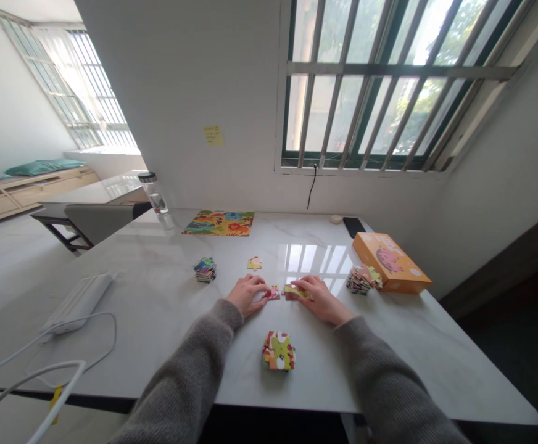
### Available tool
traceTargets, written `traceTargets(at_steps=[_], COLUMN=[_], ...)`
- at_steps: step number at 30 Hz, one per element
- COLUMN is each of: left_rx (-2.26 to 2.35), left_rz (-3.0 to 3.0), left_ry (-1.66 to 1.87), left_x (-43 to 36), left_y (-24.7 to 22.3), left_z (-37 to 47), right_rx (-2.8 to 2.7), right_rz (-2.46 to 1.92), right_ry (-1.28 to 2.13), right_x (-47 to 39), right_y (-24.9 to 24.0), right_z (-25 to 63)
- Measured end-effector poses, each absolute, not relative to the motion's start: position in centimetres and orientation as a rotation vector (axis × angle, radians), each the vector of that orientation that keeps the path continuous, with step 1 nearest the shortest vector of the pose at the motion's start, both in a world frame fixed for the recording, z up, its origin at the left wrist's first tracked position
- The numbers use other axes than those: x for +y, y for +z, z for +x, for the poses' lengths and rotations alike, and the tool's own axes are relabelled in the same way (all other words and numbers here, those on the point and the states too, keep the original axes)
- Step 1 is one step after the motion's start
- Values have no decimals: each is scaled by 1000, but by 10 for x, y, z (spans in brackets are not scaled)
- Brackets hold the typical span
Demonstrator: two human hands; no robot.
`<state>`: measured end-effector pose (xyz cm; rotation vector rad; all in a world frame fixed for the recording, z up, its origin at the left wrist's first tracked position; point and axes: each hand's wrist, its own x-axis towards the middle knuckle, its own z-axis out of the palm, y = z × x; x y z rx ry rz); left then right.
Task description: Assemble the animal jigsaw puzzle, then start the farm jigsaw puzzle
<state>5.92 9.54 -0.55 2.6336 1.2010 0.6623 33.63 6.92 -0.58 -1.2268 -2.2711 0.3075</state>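
Fingers (263, 288) of the left hand (247, 296) are sitting partly closed on the left side of a pink puzzle piece (274, 292), just below the centre of the frame; those of the right hand (323, 300) are straddling a green-and-brown puzzle piece (290, 290), opened about as wide as the piece and seemingly holding it by its near and far edges; both pieces are lying almost side by side on the bench (167, 345), with a small tab showing between them, though whether it is touching the pink one is too small to tell; judging from this, the step is one of lining up two edges, and doing it well is probably calling for a light hold, with one hand anchoring its piece while the other is turning its own to match; keeping both flat is likely sparing the thin card from bending, and easing off wherever a tab is resisting is safer than forcing it; a loose piece (255, 263) is lying just above the left hand in the frame, so the knuckles are needing some care there; the front stack (279, 351), at lower centre, is standing between the forearms, and keeping the sleeves (190, 364) wide of it is lowering the risk of toppling it.
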Motion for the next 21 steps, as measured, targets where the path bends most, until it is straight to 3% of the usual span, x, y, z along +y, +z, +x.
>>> traceTargets(at_steps=[21], left_rx=[1041], left_rz=[2659], left_ry=[811], left_x=[92], left_y=[-15], left_z=[53], right_rx=[-2303], right_rz=[-1188], right_ry=[225], right_x=[68], right_y=[-9], right_z=[321])
